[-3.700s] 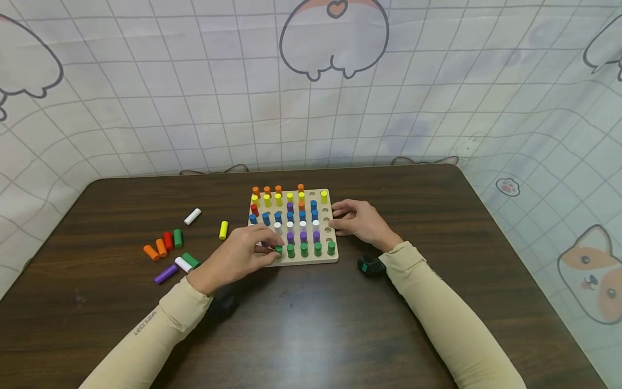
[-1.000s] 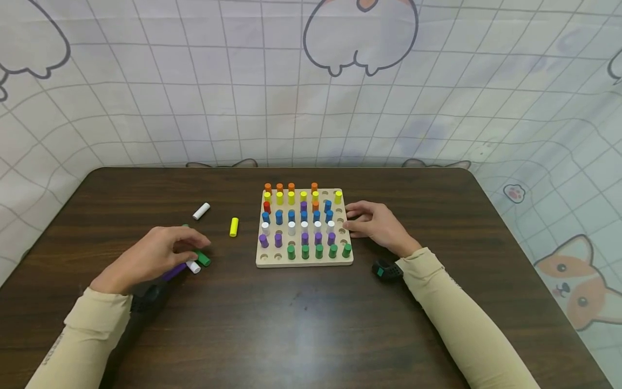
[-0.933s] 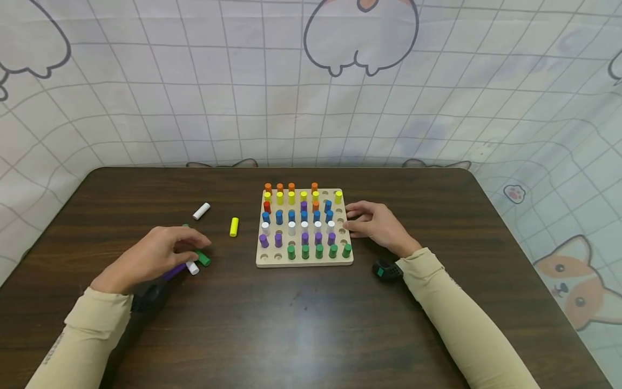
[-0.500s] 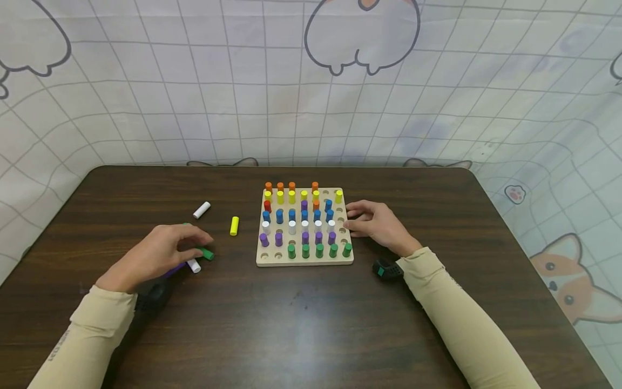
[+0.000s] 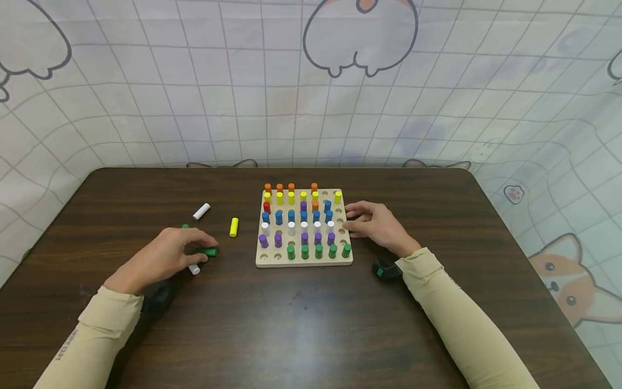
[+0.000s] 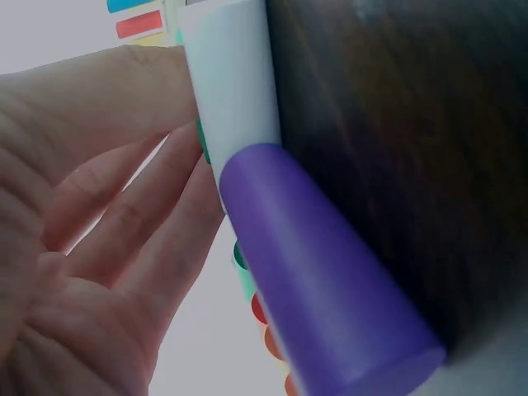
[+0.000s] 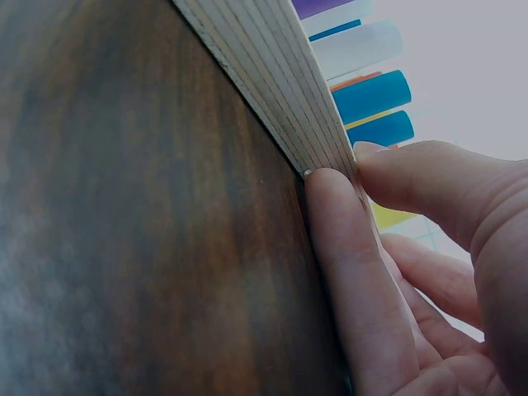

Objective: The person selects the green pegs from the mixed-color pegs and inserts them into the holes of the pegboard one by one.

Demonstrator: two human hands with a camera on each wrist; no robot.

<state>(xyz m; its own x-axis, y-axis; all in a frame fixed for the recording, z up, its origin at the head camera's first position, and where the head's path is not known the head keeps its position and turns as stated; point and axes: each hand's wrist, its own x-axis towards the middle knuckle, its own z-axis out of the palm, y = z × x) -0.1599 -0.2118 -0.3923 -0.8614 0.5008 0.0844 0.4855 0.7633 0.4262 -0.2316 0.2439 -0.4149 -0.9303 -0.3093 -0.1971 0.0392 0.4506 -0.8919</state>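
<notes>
My left hand (image 5: 167,259) is at the loose pegs left of the board, pinching a green peg (image 5: 211,252) between thumb and fingers. A white peg (image 6: 235,82) lies by the thumb in the left wrist view, with a purple peg (image 6: 322,272) against its end. In the head view the hand covers most of the loose pegs. The wooden pegboard (image 5: 303,265) holds upright coloured pegs in rows, with five-coloured variety and several bare holes. My right hand (image 5: 376,224) grips its right edge, thumb at the top face and a finger along the layered side.
Past the left hand, another loose white peg (image 5: 201,211) and a yellow peg (image 5: 234,227) lie on the dark wooden table (image 5: 301,335). Part of another green peg (image 5: 186,226) shows behind the hand. Red and orange pegs appear at the bottom of the left wrist view.
My left hand has let go of a green peg in the board's front row and moved left to the loose pegs. Lately it shifts slightly right, turning the green peg. The right hand stays put.
</notes>
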